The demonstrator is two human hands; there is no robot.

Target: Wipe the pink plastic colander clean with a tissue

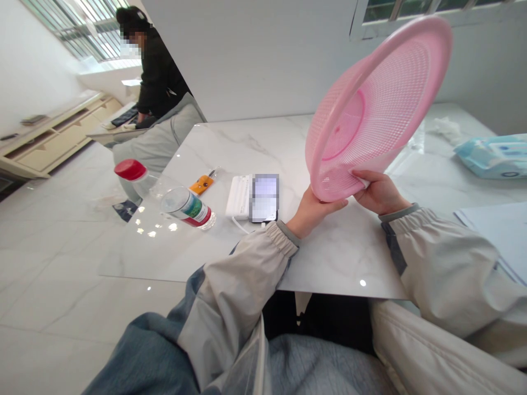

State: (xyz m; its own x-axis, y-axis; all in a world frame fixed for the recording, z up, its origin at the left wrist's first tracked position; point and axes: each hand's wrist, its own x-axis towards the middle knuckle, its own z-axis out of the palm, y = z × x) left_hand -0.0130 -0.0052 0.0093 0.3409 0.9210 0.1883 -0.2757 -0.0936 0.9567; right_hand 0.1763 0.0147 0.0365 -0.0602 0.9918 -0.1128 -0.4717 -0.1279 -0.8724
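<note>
A pink plastic colander (382, 99) with a fine mesh wall is held up above the table, tilted on its side with its opening turned to the right. My left hand (312, 213) grips the bottom of its rim, thumb stretched along the near edge. Close beside it, my right hand (381, 193) is closed at the lower right of the colander, fingertips pressed on the rim. A small pale patch shows at those fingertips; whether it is a separate piece I cannot make out.
On the white marbled table (255, 137) lie a phone (264, 197), a white power bank (237, 197), an orange item (201, 185), a wipes pack (494, 156) and papers (500, 230). A red-capped bottle (189, 208) stands left. Beyond, a person (158, 71) bends near a grey sofa (160, 134).
</note>
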